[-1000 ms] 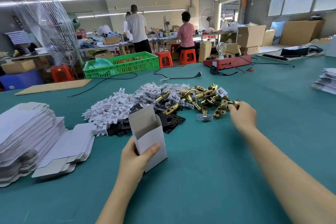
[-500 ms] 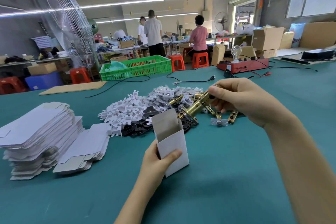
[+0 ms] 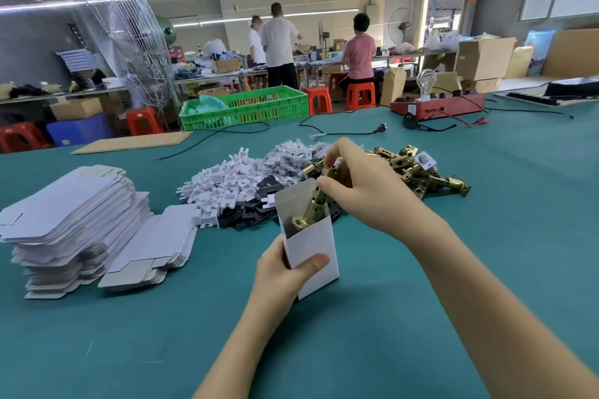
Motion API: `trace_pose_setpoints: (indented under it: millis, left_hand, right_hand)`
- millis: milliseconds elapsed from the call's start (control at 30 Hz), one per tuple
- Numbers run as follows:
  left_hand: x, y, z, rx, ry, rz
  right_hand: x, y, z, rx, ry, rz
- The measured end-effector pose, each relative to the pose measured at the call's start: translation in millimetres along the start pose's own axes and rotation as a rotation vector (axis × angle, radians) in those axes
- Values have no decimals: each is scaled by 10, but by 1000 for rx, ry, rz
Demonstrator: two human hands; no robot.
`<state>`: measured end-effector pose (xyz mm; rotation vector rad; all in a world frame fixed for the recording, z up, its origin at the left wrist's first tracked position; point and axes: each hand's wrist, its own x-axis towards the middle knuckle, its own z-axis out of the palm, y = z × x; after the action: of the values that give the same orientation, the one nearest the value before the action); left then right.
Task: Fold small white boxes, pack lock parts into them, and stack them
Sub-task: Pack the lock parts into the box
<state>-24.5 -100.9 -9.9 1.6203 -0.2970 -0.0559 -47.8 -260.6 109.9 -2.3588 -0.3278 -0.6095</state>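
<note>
left grip [image 3: 285, 272] holds white box [image 3: 312, 251] (flap up) | right grip [image 3: 366, 191] pinches brass latch [image 3: 316, 207]

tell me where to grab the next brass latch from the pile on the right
Pinch a brass latch by its round barrel, coming from above at the pile's near right edge. The one there lies flat and free, not buried. The right hand is busy feeding a latch into the white box.

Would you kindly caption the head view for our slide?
Left hand holds an open box while right hand lowers a brass latch in.
</note>
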Motion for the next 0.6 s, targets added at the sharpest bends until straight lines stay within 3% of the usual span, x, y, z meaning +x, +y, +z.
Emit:
trace_pose_setpoints:
  millis: [133,233,600]
  left_hand:
    - [-1,-22,29,42,33,4]
    - [0,-19,42,77,35,21]
    - [-36,21,69,116,11,43]
  right_hand:
    - [-22,-95,154,-129,110,-133]
    - [-34,-128,268,-246,51,-192]
    - [-31,-25,300,-402,-79,49]
